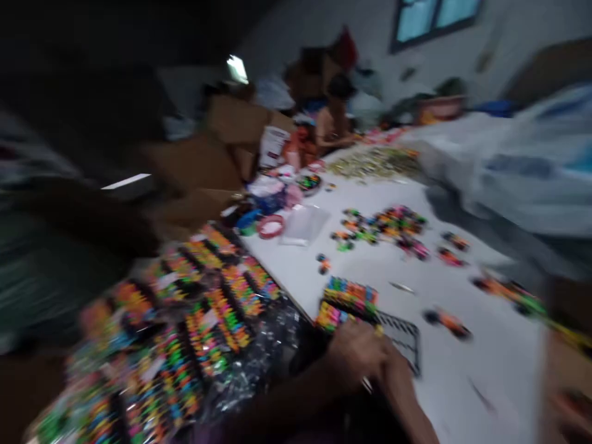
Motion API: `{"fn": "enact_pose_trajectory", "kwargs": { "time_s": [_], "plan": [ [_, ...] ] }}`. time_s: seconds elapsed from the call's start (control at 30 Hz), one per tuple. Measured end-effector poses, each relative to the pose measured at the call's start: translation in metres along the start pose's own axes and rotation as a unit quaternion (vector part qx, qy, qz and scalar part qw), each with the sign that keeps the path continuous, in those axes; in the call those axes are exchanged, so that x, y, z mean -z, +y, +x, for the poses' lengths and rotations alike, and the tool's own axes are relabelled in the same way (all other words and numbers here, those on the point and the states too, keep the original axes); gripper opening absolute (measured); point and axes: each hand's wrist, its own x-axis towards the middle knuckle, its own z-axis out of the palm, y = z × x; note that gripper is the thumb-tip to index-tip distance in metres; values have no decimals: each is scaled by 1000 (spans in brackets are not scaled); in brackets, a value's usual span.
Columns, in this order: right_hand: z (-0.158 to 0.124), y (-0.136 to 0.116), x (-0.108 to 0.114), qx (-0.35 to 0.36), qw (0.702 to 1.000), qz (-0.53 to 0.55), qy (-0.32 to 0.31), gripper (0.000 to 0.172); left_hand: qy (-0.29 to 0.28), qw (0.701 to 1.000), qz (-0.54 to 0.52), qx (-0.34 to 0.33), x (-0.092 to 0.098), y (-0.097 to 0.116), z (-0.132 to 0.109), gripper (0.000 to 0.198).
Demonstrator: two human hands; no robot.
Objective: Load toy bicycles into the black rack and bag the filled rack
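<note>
Close together at the near edge of the white table, my left hand (357, 353) and my right hand (389, 362) meet in front of a black rack (409, 336). Small bright pieces in rows (349, 293) fill the rack's left part, while its right part shows bare slots. My left hand is curled closed, and whatever it grips is too blurred to name. The fingers of my right hand are hidden behind the left. A small orange-and-black piece (448, 322) lies to the right of the rack, and a thin metallic item (402, 287) lies beyond it.
Clear-wrapped packs of colourful pieces (208, 320) cover the left side. Loose bright pieces (383, 225) are scattered across the white table (481, 364). A clear plastic bag (303, 225) and a red tape roll (271, 226) lie farther back. Another person (333, 120) sits at the far end.
</note>
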Motion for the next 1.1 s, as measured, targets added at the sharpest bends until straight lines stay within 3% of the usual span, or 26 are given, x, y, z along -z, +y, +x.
{"fn": "enact_pose_trajectory", "kwargs": {
  "time_s": [0.07, 0.13, 0.23, 0.4, 0.53, 0.67, 0.73, 0.8, 0.9, 1.0, 1.1],
  "plan": [
    [1, 12, -12, -35, 999, -8, -12, 21, 30, 997, -69, -5, -7, -8, -5, 11],
    [2, 30, -26, -26, 999, 31, -23, 18, 79, 984, -142, 69, -12, -21, -9, 24],
    [-3, 46, -41, -8, 995, 95, -8, 16, 50, 975, -196, 90, -9, -34, -14, 30],
    [-7, 45, -47, -19, 992, 122, 15, 14, 45, 978, -190, 68, -2, -32, -17, 21],
    [-8, 44, -38, -18, 992, 119, 31, 14, 49, 979, -188, 54, 1, -31, -15, 22],
    [-16, 38, -11, -11, 994, 104, 39, 15, 101, 968, -219, 66, 13, -21, -12, 29],
    [-20, 33, 5, -4, 995, 94, 19, 16, 96, 957, -261, 86, 19, -10, -8, 32],
    [-24, 27, 18, -8, 997, 75, -1, 15, 61, 933, -327, 137, 21, 0, -3, 29],
    [-29, 18, 30, -31, 999, 40, -12, 13, 24, 859, -449, 243, 17, 11, 1, 25],
    [-34, 10, 34, -59, 998, -2, -24, 11, 39, 774, -547, 317, 9, 15, -2, 26],
    [-38, 4, 33, -83, 994, -53, -46, 10, 56, 722, -587, 361, 3, 20, -5, 28]
  ]
}}
